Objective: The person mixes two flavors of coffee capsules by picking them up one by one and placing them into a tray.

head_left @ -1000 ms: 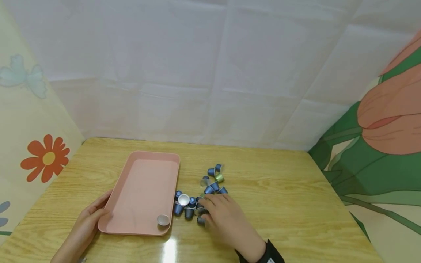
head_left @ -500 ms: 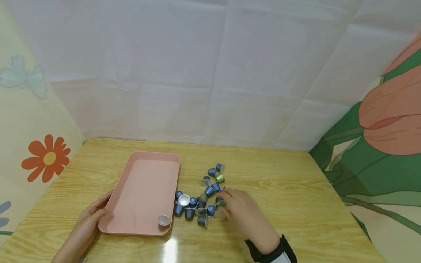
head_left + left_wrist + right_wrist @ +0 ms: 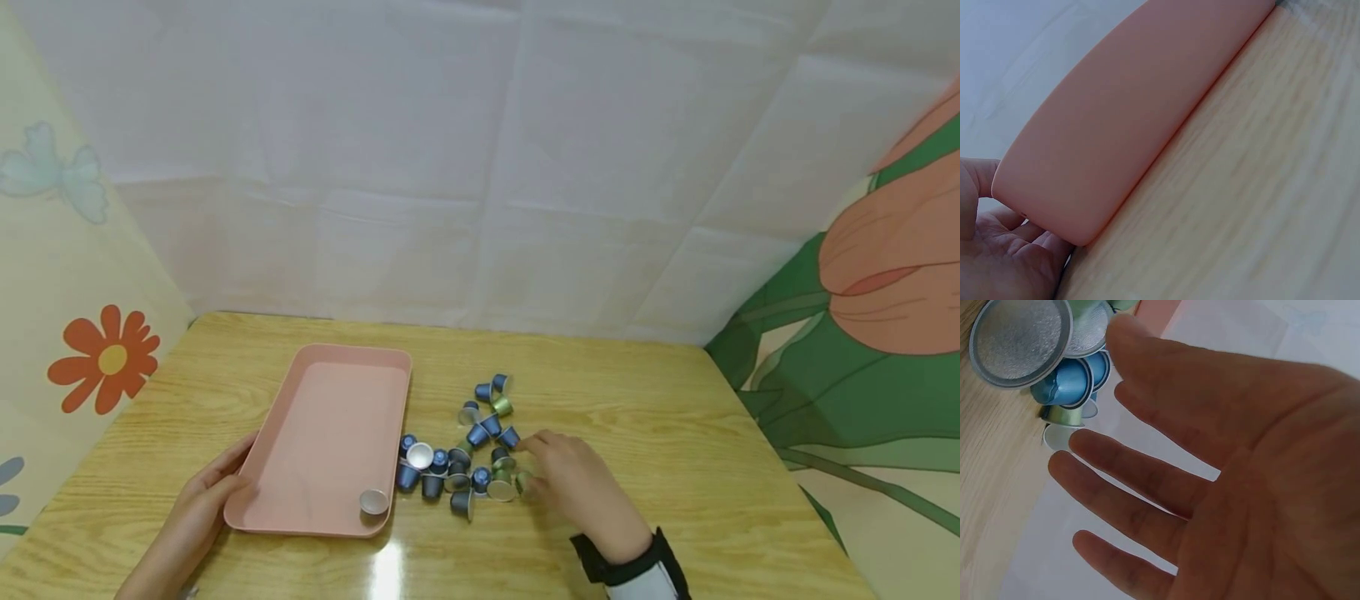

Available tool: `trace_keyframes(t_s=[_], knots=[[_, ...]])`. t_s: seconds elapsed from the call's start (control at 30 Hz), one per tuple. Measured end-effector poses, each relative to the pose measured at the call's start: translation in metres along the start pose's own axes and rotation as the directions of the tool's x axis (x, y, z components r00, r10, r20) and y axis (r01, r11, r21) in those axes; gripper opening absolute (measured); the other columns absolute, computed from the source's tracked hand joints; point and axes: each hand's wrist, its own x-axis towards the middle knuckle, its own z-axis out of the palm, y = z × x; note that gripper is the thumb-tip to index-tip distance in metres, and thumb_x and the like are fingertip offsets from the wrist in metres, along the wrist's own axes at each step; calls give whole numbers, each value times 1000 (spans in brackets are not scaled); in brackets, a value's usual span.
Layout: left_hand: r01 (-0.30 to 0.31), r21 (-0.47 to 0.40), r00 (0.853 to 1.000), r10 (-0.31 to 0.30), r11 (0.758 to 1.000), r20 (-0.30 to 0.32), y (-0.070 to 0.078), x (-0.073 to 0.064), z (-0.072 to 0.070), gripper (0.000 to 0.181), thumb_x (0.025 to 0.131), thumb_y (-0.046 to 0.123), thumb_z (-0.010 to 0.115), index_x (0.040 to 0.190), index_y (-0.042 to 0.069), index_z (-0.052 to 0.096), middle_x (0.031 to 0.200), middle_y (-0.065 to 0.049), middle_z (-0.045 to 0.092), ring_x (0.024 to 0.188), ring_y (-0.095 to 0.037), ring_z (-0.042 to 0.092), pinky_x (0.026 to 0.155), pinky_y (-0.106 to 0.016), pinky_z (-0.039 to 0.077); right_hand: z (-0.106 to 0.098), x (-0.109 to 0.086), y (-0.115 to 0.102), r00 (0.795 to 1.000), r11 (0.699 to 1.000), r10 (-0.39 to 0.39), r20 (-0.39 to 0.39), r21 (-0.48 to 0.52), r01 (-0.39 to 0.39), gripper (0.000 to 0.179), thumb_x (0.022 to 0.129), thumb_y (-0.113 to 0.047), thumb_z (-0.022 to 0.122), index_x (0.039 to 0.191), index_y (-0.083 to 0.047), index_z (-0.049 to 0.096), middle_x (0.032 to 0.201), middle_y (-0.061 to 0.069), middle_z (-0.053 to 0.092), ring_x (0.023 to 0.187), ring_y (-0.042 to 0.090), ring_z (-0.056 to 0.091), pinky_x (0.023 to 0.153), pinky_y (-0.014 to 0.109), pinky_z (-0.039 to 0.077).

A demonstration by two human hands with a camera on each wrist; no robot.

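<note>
My left hand point(image 3: 201, 498) holds the left side of a pink tray point(image 3: 318, 433); the left wrist view shows the thumb at the rim and other fingers around the tray's corner point(image 3: 1079, 162). A single silver-lidded coffee capsule point(image 3: 372, 502) lies in the tray's near right corner. Right of the tray, several blue, black and green coffee capsules point(image 3: 480, 479) are scattered on the table. At their right edge is my right hand point(image 3: 585, 487), its fingers loosely extended, close to a green capsule point(image 3: 522, 482) and a blue capsule point(image 3: 509, 437). Nothing is visibly held in it.
The wooden table point(image 3: 675, 450) extends right beyond the capsules. A white cloth point(image 3: 480, 167) hangs along its back edge. Floral panels stand at the left point(image 3: 82, 250) and right point(image 3: 885, 333).
My right hand has shifted right, away from the middle of the capsules, uncovering several that it hid before. The left hand and tray have stayed put.
</note>
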Motion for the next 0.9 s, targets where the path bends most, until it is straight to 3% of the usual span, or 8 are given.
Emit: trace_keyframes(t_s=[0.37, 0.53, 0.9], knots=[[8, 3, 1000, -8, 1000, 4, 2, 0, 0, 52, 95, -6, 38, 140, 19, 45, 122, 30, 56, 108, 11, 51, 80, -9, 50, 8, 1, 5, 990, 996, 67, 123, 47, -74, 40, 67, -19, 80, 102, -6, 70, 92, 10, 70, 73, 21, 61, 68, 40, 55], [8, 0, 1000, -8, 1000, 5, 1, 0, 0, 53, 95, -7, 37, 139, 19, 46, 122, 30, 56, 108, 11, 51, 81, -9, 50, 12, 3, 3, 985, 994, 79, 151, 65, -90, 38, 65, -20, 81, 99, -6, 70, 91, 10, 70, 73, 20, 61, 66, 40, 54], [19, 42, 1000, -19, 999, -9, 2, 0, 0, 51, 96, -2, 39, 146, 9, 34, 122, 34, 53, 109, 15, 48, 82, -6, 48, 19, 6, 3, 981, 991, 98, 170, 73, -112, 36, 65, -20, 81, 96, -6, 69, 87, 7, 67, 72, 18, 58, 66, 40, 52]])
